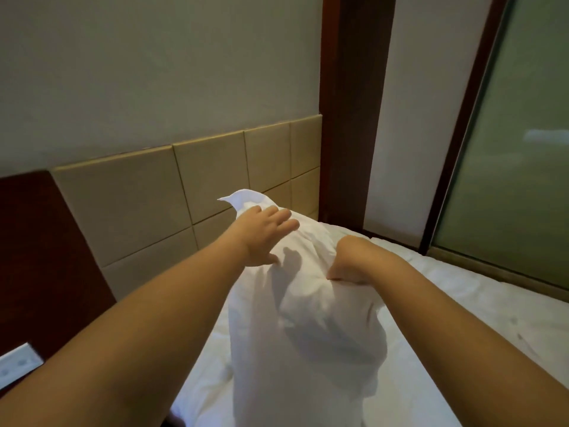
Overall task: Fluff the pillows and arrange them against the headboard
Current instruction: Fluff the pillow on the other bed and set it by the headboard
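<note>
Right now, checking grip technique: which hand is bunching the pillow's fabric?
The right hand, its fingers curled into the white pillow; the left hand instead lies open, fingers straight, against the pillow's upper end.

Pillow (308,303) on bed (462,303), before headboard (138,204)

Wht pillow (311,322), beige headboard (129,204)

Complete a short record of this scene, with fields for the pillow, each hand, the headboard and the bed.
pillow: white, held upright on end over the bed
left hand: fingers straight, pressing flat on the pillow's upper part
right hand: fingers curled, gripping the pillow's fabric
headboard: beige panels, dark wood section at the left
bed: white sheet, wrinkled
</note>
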